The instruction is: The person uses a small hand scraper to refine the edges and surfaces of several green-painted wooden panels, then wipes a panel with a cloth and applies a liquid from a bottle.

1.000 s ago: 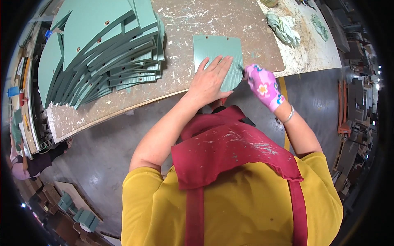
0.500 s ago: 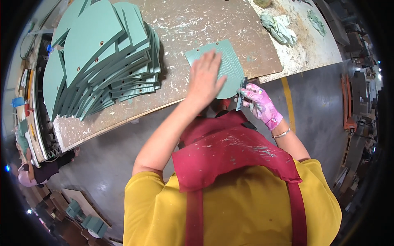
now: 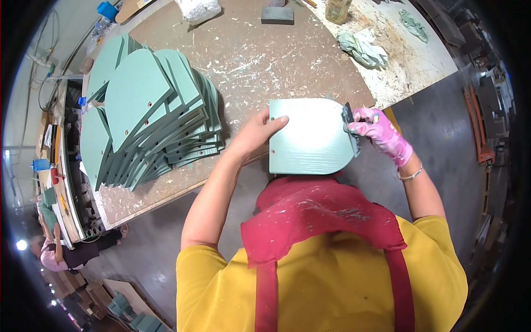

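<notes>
My bare left hand (image 3: 255, 133) grips the straight left edge of a pale green panel (image 3: 310, 138), its thumb on the upper face and the other fingers underneath. The panel is rounded on the right, has small holes along its left edge, and is held up at the table's front edge. In a pink, paint-smudged glove, my right hand (image 3: 381, 133) pinches a thin dark rectangular strip (image 3: 349, 122) against the panel's curved edge. Whether the strip is sandpaper or a scraper is unclear. To the left rises a tall stack of similar green panels (image 3: 141, 94).
The scuffed brown table (image 3: 265, 61) carries a white bag (image 3: 199, 10), a grey block (image 3: 277, 15) and a jar (image 3: 337, 10) at the back. A crumpled cloth (image 3: 362, 48) lies on the pale board at right. Another person (image 3: 66, 252) works far left.
The panel has come up off the table and turned. My left hand went from lying flat on it to gripping its edge; my right hand brought the dark strip against its curved side.
</notes>
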Tool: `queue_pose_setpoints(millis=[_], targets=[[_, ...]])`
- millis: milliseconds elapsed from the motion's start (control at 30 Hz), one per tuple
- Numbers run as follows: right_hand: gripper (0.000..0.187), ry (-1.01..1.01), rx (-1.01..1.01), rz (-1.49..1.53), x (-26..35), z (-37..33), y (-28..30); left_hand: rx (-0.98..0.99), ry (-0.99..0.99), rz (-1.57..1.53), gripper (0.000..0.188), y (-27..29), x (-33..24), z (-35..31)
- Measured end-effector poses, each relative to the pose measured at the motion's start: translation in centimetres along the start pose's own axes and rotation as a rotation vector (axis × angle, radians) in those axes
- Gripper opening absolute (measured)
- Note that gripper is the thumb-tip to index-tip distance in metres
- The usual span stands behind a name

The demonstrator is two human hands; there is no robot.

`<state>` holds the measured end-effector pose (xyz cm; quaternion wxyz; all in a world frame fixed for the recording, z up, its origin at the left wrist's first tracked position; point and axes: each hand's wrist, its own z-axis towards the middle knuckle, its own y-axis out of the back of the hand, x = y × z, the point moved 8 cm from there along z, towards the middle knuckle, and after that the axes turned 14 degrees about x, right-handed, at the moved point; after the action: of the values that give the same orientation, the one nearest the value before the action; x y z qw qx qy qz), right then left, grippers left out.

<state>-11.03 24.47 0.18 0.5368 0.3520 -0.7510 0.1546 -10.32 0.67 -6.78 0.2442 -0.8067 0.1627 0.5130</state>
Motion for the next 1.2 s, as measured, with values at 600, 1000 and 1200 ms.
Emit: queue_pose_setpoints(millis=[600, 1000, 1200], targets=[[0.011, 0.052, -0.227, 0.116, -1.1, 11.7, 10.2, -0.324, -0.291, -0.673, 0.041, -2.2, 2.6, -5.8], [0.011, 0.08, -0.203, 0.113, -3.0, 14.7, 11.1, -0.317, -0.315, -0.799, 0.044, -3.7, 3.3, -5.9], [0.027, 0.054, -0.26, -0.29, -3.1, 14.4, 13.0, -0.272, -0.327, -0.774, 0.043, -4.8, 2.4, -5.2]])
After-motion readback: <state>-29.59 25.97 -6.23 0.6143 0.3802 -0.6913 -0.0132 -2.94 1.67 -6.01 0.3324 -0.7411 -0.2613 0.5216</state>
